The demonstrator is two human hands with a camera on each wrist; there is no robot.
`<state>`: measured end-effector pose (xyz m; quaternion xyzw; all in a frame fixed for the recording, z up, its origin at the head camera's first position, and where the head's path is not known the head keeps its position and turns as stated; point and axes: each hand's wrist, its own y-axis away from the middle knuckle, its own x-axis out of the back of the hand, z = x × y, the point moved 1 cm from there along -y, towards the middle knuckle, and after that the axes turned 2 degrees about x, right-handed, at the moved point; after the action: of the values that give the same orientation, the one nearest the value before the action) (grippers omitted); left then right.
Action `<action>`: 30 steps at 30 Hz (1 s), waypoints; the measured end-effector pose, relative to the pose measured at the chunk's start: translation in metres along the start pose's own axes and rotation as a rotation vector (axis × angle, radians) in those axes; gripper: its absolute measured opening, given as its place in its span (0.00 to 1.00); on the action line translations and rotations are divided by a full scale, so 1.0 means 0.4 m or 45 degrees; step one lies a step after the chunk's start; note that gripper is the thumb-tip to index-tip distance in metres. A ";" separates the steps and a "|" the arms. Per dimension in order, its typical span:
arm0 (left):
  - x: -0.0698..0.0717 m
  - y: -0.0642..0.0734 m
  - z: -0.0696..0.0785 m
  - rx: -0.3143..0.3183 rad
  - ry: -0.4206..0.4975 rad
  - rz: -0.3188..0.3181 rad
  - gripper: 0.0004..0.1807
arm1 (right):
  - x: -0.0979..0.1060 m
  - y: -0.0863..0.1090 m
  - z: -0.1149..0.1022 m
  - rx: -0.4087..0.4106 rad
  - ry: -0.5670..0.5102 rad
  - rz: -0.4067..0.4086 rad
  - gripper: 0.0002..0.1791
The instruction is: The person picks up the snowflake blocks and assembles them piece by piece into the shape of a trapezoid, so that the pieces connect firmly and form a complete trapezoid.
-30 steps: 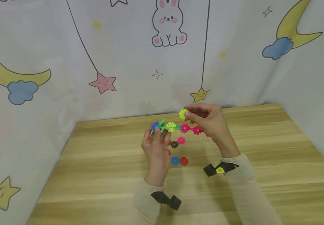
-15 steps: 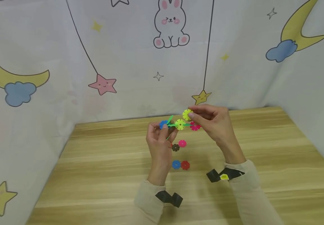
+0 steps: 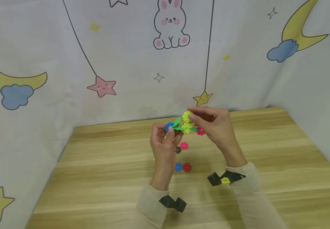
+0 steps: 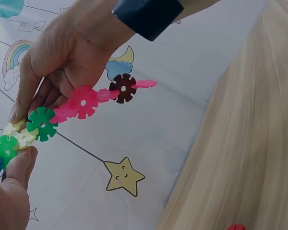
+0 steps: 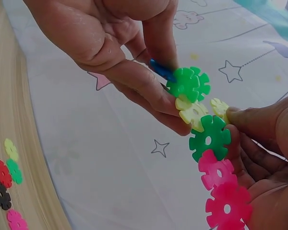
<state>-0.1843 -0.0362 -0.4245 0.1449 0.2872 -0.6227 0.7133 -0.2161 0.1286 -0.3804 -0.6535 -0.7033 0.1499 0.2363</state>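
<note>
My left hand (image 3: pixel 162 151) pinches the blue snowflake disc (image 3: pixel 169 127) at one end of a chain of slotted plastic discs. Green discs, a yellow disc (image 3: pixel 186 128), another green disc (image 5: pixel 210 139), several pink discs (image 5: pixel 226 208) and a dark disc (image 4: pixel 117 89) follow along it. Between thumb and fingers, my right hand (image 3: pixel 217 128) pinches a separate yellow snowflake disc (image 3: pixel 186 116) just above the chain's yellow disc. Whether those two touch, I cannot tell. In the head view the right hand hides the chain's far end; the left wrist view shows it ending in pink.
Loose discs lie on the wooden table (image 3: pixel 104 175) beneath the hands: blue (image 3: pixel 178 167), red (image 3: pixel 187 167), pink (image 3: pixel 184 145) and black (image 3: pixel 179 149). A loose green disc (image 5: pixel 14 171) shows in the right wrist view. A patterned cloth (image 3: pixel 130 95) hangs behind the table.
My left hand has moved right with the chain, bringing its yellow disc beneath the separate yellow disc. My right hand keeps its pinch and stays in nearly the same place.
</note>
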 end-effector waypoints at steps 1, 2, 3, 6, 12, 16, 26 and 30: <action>0.000 0.000 -0.002 -0.005 0.003 0.004 0.06 | -0.001 0.000 0.001 0.000 0.000 -0.005 0.12; 0.000 -0.001 -0.004 -0.011 0.006 0.007 0.07 | -0.002 0.000 0.001 -0.002 0.000 -0.010 0.12; 0.000 0.000 -0.004 -0.018 0.006 0.008 0.07 | -0.003 0.000 0.001 -0.003 0.000 -0.012 0.11; 0.001 0.001 -0.005 -0.038 0.005 0.007 0.06 | -0.006 0.000 0.002 -0.014 -0.003 -0.020 0.11; 0.000 0.004 -0.005 -0.059 -0.042 -0.028 0.06 | -0.008 0.000 0.002 0.000 -0.032 -0.058 0.11; 0.000 0.005 -0.004 -0.071 -0.055 -0.029 0.04 | -0.006 0.000 0.003 0.021 -0.034 -0.081 0.11; 0.010 -0.003 -0.005 -0.144 -0.092 -0.018 0.09 | -0.024 0.001 0.010 0.041 -0.061 -0.052 0.10; 0.011 -0.006 -0.006 -0.173 -0.078 -0.004 0.07 | -0.031 0.003 0.013 0.024 -0.063 -0.024 0.09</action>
<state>-0.1867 -0.0387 -0.4288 0.0767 0.3071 -0.6071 0.7289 -0.2173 0.1168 -0.3870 -0.6407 -0.7136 0.1704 0.2264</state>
